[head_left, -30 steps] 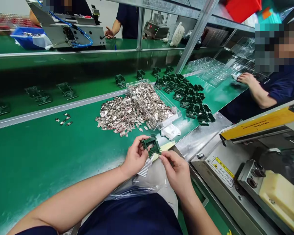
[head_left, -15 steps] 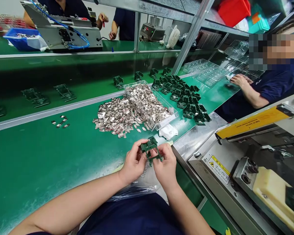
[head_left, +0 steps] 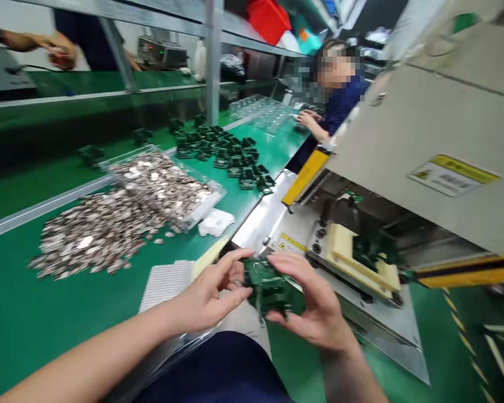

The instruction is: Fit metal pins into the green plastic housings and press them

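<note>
A small green moulded plastic part [head_left: 271,285], blurred by motion, is between my hands above my lap. My left hand [head_left: 210,294] pinches its left side between thumb and fingers. Around its right side curl the thumb and fingers of my right hand [head_left: 319,305]. To the left on the green bench lies a heap of small silvery metal pieces [head_left: 88,235]. More of them fill a clear plastic tray [head_left: 212,198]. A crumpled white cloth [head_left: 216,222] sits by the tray's near corner. Similar green parts [head_left: 231,154] lie clustered behind it.
On my right stands a press machine with a cream fixture block [head_left: 340,254], yellow bars [head_left: 304,176] and a warning label [head_left: 453,174]. A co-worker [head_left: 346,103] handles things beside clear trays [head_left: 260,112]. A metal post [head_left: 213,67] rises behind the bench.
My view has swung right, bringing more of the machine into sight. The green part has moved rightward with my hands and turned, and my right hand now wraps more widely around it.
</note>
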The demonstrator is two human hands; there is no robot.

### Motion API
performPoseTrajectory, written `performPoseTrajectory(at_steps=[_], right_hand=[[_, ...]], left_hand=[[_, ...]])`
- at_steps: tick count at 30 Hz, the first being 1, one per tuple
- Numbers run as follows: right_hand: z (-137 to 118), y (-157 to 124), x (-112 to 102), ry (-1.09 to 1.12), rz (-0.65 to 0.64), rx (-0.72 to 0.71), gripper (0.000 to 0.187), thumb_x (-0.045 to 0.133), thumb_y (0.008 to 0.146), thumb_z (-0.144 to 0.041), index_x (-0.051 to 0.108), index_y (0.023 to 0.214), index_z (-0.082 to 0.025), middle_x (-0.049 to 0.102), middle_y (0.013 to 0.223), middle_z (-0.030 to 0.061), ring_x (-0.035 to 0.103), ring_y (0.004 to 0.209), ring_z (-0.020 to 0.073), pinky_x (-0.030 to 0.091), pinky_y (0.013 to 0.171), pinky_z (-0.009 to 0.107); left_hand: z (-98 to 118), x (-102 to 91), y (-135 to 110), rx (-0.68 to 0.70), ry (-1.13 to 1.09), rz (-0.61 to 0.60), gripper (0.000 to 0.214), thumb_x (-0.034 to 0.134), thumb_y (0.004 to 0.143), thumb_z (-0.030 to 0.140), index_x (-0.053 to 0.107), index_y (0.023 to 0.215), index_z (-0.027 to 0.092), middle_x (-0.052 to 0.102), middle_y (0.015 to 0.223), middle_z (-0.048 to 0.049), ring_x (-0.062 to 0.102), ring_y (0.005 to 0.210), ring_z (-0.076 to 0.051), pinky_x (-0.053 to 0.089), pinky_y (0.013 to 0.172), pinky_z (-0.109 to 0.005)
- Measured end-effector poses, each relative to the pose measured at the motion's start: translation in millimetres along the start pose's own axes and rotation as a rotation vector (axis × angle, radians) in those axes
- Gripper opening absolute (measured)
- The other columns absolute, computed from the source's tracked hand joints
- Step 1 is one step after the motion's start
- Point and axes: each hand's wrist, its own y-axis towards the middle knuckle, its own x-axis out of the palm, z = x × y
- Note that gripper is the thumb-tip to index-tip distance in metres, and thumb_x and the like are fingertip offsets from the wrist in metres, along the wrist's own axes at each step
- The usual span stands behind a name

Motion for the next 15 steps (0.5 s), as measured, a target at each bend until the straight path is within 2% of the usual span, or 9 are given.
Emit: performPoseTrajectory(at_steps=[2, 4, 5, 6, 7, 9, 11, 13, 15], right_hand=[[-0.3, -30.4, -41.1, -0.077, 0.406, 0.016, 0.059, 0.083, 0.068, -0.029, 0.063, 0.123, -0.025, 0.067, 0.117, 0.0093, 0.06, 0.113, 0.0311, 0.046, 0.101, 0.052], [4.9, -63.4, -79.1, -0.142, 0.953, 0.024, 0.054, 0.081, 0.069, -0.031, 0.064, 0.119, -0.023, 0.065, 0.114, 0.0079, 0.061, 0.11, 0.0288, 0.043, 0.103, 0.054], [9.2, -78.6, -96.0, -0.165, 1.181, 0.04, 0.053, 0.082, 0.067, -0.031, 0.064, 0.116, -0.022, 0.065, 0.111, 0.0065, 0.062, 0.107, 0.0279, 0.041, 0.104, 0.057], [13.9, -91.8, -110.9, -0.186, 1.343, 0.086, 0.053, 0.083, 0.064, -0.029, 0.064, 0.112, -0.022, 0.064, 0.107, 0.0054, 0.063, 0.104, 0.0277, 0.039, 0.105, 0.06], [18.8, -102.4, -123.2, -0.202, 1.436, 0.15, 0.056, 0.086, 0.06, -0.028, 0.064, 0.11, -0.021, 0.063, 0.105, 0.0049, 0.063, 0.103, 0.0281, 0.037, 0.105, 0.062], [27.1, -114.4, -139.8, -0.213, 1.457, 0.29, 0.065, 0.089, 0.053, -0.028, 0.061, 0.111, -0.018, 0.062, 0.108, 0.0069, 0.061, 0.108, 0.0304, 0.035, 0.106, 0.064], [32.6, -113.5, -147.1, -0.208, 1.362, 0.334, 0.072, 0.088, 0.055, -0.032, 0.057, 0.119, -0.017, 0.06, 0.118, 0.0107, 0.057, 0.117, 0.0314, 0.037, 0.107, 0.06], [36.0, -101.8, -149.8, -0.223, 1.21, 0.312, 0.073, 0.084, 0.062, -0.036, 0.053, 0.125, -0.017, 0.059, 0.124, 0.0128, 0.056, 0.119, 0.0301, 0.039, 0.106, 0.055], [38.3, -83.7, -152.3, -0.296, 1.02, 0.322, 0.071, 0.082, 0.066, -0.039, 0.053, 0.127, -0.018, 0.062, 0.121, 0.0133, 0.059, 0.115, 0.0295, 0.042, 0.104, 0.053]], left_hand=[[13.6, 16.3, 39.8, 0.097, 0.012, -0.143, 0.051, 0.06, 0.088, 0.021, 0.045, 0.137, 0.024, 0.067, 0.111, -0.0114, 0.069, 0.095, -0.021, 0.06, 0.078, -0.032], [23.2, 44.2, 85.4, 0.263, 0.09, -0.22, 0.043, 0.059, 0.088, 0.024, 0.051, 0.13, 0.022, 0.064, 0.12, -0.0135, 0.065, 0.108, -0.024, 0.057, 0.091, -0.038], [25.9, 62.0, 108.8, 0.342, 0.136, -0.239, 0.043, 0.06, 0.087, 0.024, 0.053, 0.128, 0.02, 0.062, 0.125, -0.0151, 0.062, 0.114, -0.026, 0.054, 0.096, -0.041], [27.2, 81.2, 131.8, 0.403, 0.173, -0.25, 0.047, 0.064, 0.084, 0.026, 0.052, 0.129, 0.017, 0.058, 0.13, -0.0174, 0.057, 0.121, -0.028, 0.049, 0.102, -0.045], [27.4, 100.8, 153.6, 0.43, 0.197, -0.251, 0.057, 0.069, 0.079, 0.028, 0.05, 0.131, 0.015, 0.053, 0.136, -0.0199, 0.05, 0.129, -0.032, 0.044, 0.107, -0.048], [26.0, 136.0, 190.5, 0.357, 0.228, -0.259, 0.075, 0.08, 0.068, 0.032, 0.048, 0.133, 0.011, 0.048, 0.141, -0.0241, 0.043, 0.135, -0.038, 0.039, 0.109, -0.055], [25.5, 158.1, 213.7, 0.225, 0.215, -0.28, 0.078, 0.084, 0.061, 0.033, 0.053, 0.128, 0.01, 0.056, 0.133, -0.0243, 0.05, 0.127, -0.041, 0.044, 0.103, -0.058], [28.3, 161.2, 220.0, 0.137, 0.119, -0.243, 0.071, 0.083, 0.062, 0.033, 0.057, 0.124, 0.01, 0.065, 0.12, -0.0206, 0.061, 0.113, -0.037, 0.05, 0.097, -0.054], [33.4, 144.5, 210.5, 0.105, -0.024, -0.138, 0.074, 0.083, 0.063, 0.034, 0.055, 0.127, 0.012, 0.066, 0.118, -0.0177, 0.064, 0.108, -0.032, 0.052, 0.096, -0.049]])
